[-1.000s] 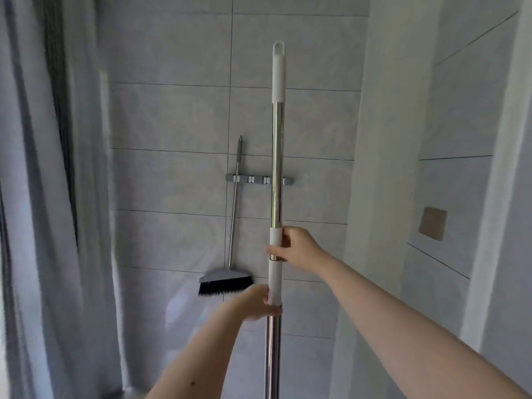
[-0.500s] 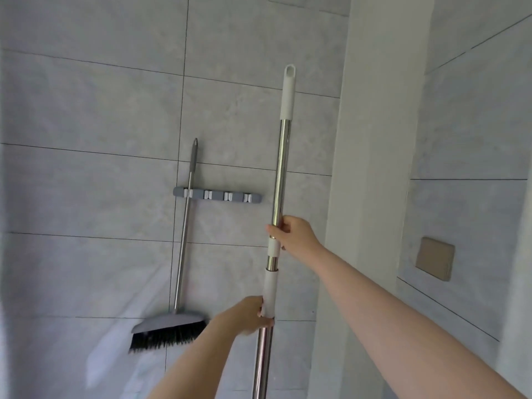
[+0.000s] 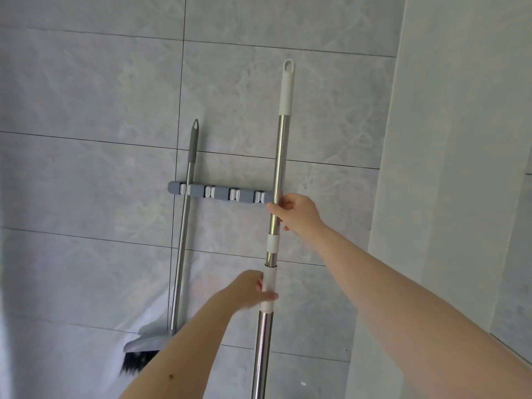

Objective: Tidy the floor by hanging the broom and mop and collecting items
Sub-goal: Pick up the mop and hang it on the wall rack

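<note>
I hold a steel mop handle (image 3: 279,156) with a white top cap upright in front of the tiled wall; its head is out of view below. My right hand (image 3: 299,212) grips the shaft just above a white collar, level with the right end of the grey wall rack (image 3: 220,193). My left hand (image 3: 250,290) grips the lower white sleeve of the handle. The broom (image 3: 181,249), with a grey head and black bristles, hangs in the rack's leftmost clip.
The rack has three vacant white clips to the right of the broom. A white wall corner (image 3: 383,197) juts out just right of the mop handle. Grey marbled tiles (image 3: 86,96) cover the wall.
The view has closed in on the wall and the curtain has left the frame. The mop handle now stands at the rack's right end, and my right hand has slid higher on the shaft.
</note>
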`<control>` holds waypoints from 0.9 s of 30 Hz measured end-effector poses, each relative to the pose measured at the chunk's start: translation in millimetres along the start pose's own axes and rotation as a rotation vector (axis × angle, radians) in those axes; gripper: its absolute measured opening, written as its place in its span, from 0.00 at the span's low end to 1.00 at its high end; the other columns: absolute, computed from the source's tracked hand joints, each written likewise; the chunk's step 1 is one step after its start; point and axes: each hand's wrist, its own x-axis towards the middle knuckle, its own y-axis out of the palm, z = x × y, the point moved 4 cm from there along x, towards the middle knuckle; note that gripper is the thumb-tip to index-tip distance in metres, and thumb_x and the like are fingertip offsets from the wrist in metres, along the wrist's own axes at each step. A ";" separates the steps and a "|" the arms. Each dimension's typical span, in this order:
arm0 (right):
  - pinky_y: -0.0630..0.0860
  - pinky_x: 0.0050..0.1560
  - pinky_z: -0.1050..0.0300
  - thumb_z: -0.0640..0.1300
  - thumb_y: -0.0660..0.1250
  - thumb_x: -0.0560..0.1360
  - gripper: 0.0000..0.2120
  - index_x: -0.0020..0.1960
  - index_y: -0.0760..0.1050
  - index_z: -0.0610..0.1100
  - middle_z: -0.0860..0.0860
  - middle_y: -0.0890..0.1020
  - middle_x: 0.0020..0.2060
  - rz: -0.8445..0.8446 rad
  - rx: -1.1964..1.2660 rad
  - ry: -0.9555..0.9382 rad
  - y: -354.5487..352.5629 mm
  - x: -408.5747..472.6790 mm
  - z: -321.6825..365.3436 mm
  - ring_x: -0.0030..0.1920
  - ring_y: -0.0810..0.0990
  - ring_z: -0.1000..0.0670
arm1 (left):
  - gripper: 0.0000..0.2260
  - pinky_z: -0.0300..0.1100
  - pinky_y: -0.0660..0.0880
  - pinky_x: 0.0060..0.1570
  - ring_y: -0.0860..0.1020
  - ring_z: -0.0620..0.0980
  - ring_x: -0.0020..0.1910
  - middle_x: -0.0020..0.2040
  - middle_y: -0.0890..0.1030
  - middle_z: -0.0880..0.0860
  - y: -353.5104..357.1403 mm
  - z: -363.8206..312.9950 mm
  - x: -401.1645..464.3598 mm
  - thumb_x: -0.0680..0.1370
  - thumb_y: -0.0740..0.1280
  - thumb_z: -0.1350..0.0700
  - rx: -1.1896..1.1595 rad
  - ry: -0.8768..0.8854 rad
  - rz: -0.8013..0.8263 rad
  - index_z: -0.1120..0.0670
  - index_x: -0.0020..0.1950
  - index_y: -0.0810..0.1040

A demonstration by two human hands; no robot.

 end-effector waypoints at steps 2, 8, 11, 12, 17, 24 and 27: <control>0.81 0.50 0.47 0.52 0.71 0.70 0.10 0.35 0.74 0.51 0.56 0.77 0.30 0.007 0.004 0.001 8.4 13.4 -12.8 0.39 0.80 0.49 | 0.16 0.37 0.71 0.41 0.76 0.49 0.44 0.45 0.77 0.51 -11.1 -1.7 18.9 0.74 0.70 0.48 -0.037 0.014 -0.077 0.58 0.55 0.78; 0.75 0.37 0.59 0.49 0.72 0.71 0.08 0.37 0.77 0.48 0.55 0.78 0.30 0.004 0.066 -0.016 23.0 47.1 -20.8 0.34 0.78 0.52 | 0.10 0.42 0.69 0.42 0.72 0.51 0.38 0.37 0.70 0.50 -28.8 7.0 56.5 0.77 0.66 0.50 -0.091 0.045 -0.147 0.57 0.47 0.75; 0.76 0.38 0.58 0.49 0.70 0.72 0.08 0.38 0.78 0.46 0.50 0.79 0.32 -0.037 0.147 -0.005 24.5 70.6 -9.2 0.36 0.78 0.51 | 0.08 0.42 0.69 0.42 0.72 0.51 0.38 0.35 0.68 0.48 -31.0 16.2 72.0 0.78 0.64 0.51 -0.071 0.043 -0.148 0.53 0.42 0.71; 0.77 0.41 0.55 0.50 0.70 0.73 0.08 0.40 0.79 0.45 0.48 0.79 0.34 -0.061 0.161 -0.007 23.6 80.3 -3.6 0.37 0.78 0.50 | 0.08 0.41 0.68 0.43 0.72 0.50 0.38 0.35 0.68 0.47 -31.1 19.4 77.3 0.78 0.64 0.51 -0.044 0.044 -0.150 0.53 0.42 0.70; 0.74 0.43 0.54 0.50 0.69 0.73 0.15 0.43 0.80 0.37 0.47 0.78 0.36 -0.161 0.184 -0.044 17.7 118.9 15.4 0.39 0.76 0.49 | 0.08 0.39 0.66 0.43 0.70 0.49 0.41 0.39 0.70 0.47 -33.3 33.5 98.5 0.79 0.62 0.49 0.003 0.061 -0.185 0.54 0.48 0.72; 0.69 0.37 0.65 0.49 0.71 0.72 0.19 0.46 0.79 0.30 0.46 0.75 0.33 -0.223 0.154 -0.033 20.0 147.4 2.2 0.36 0.72 0.51 | 0.13 0.40 0.67 0.44 0.70 0.50 0.41 0.42 0.71 0.51 -38.8 40.2 120.6 0.79 0.62 0.49 -0.021 0.072 -0.146 0.59 0.51 0.74; 0.67 0.33 0.70 0.49 0.72 0.71 0.17 0.45 0.82 0.33 0.44 0.81 0.32 -0.231 0.110 -0.037 22.2 154.4 -1.1 0.31 0.73 0.53 | 0.11 0.41 0.67 0.43 0.70 0.50 0.40 0.40 0.71 0.50 -37.6 47.8 128.0 0.79 0.62 0.48 -0.018 0.081 -0.144 0.56 0.45 0.71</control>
